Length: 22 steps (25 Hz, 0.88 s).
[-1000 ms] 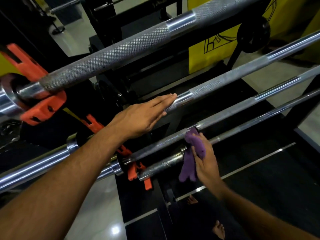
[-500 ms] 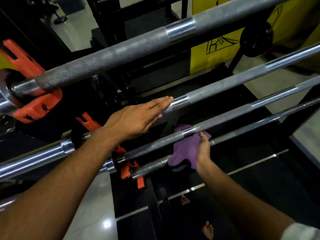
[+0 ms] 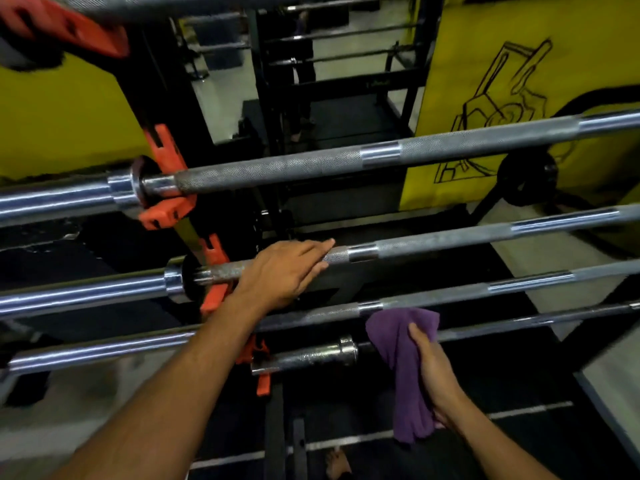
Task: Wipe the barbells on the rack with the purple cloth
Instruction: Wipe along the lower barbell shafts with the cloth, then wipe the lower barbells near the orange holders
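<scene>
Purple cloth (image 3: 401,355) now hangs lower; right hand (image 3: 431,372) shifted rightward.

1. The left hand (image 3: 284,271) is bare: no glove, ring or band shows on the fingers or the back of the hand.
2. The left forearm is uncovered along all of its visible length; no sleeve, watch or wrist strap appears on it.
3. The right hand (image 3: 434,370) is likewise bare, with no glove or ring in sight.
4. The right forearm shows no sleeve or wristwear up to the frame's lower edge.
5. A bare foot (image 3: 337,464), possibly the person's own, shows dimly at the bottom, too dark to judge further.
</scene>
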### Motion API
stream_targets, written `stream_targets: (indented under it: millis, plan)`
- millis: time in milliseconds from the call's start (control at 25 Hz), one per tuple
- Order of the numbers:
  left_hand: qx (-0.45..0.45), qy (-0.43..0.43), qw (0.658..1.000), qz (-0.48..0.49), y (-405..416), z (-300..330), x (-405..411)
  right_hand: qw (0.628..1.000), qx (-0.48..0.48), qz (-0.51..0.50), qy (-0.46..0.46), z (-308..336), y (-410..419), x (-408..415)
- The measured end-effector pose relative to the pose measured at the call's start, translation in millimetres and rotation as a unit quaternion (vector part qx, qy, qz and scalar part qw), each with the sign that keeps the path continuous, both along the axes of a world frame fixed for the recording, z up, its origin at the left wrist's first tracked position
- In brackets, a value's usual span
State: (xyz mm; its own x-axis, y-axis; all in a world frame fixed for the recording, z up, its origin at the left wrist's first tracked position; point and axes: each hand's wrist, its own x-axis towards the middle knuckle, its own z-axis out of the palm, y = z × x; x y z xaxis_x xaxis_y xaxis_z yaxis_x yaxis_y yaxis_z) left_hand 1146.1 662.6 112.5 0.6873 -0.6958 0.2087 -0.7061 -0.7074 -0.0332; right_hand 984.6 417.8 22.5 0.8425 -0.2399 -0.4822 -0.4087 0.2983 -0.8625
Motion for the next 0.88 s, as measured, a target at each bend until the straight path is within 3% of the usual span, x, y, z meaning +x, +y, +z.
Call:
stream_targets:
  millis: [120,320,560,880]
  plan:
    - [-0.120,-0.001,0.989,0.090,9.7,-27.6,-62.5,0.980,-0.167,0.096,-0.055,0.9,-12.3,-27.0]
    - [-0.255,0.184,0.926,0.209,17.8,-88.1,-216.0,0.953,-0.237,0.154,-0.110,-14.1,-40.6,-99.2]
    - [-0.272,0.320,0.854,0.308,16.3,-135.0,-379.2,0.940,-0.258,0.201,-0.097,-46.3,-63.7,-202.8]
    - [-0.307,0.401,0.747,0.433,57.7,-155.0,-532.3,0.875,-0.290,0.377,-0.095,-58.8,-18.9,-255.2]
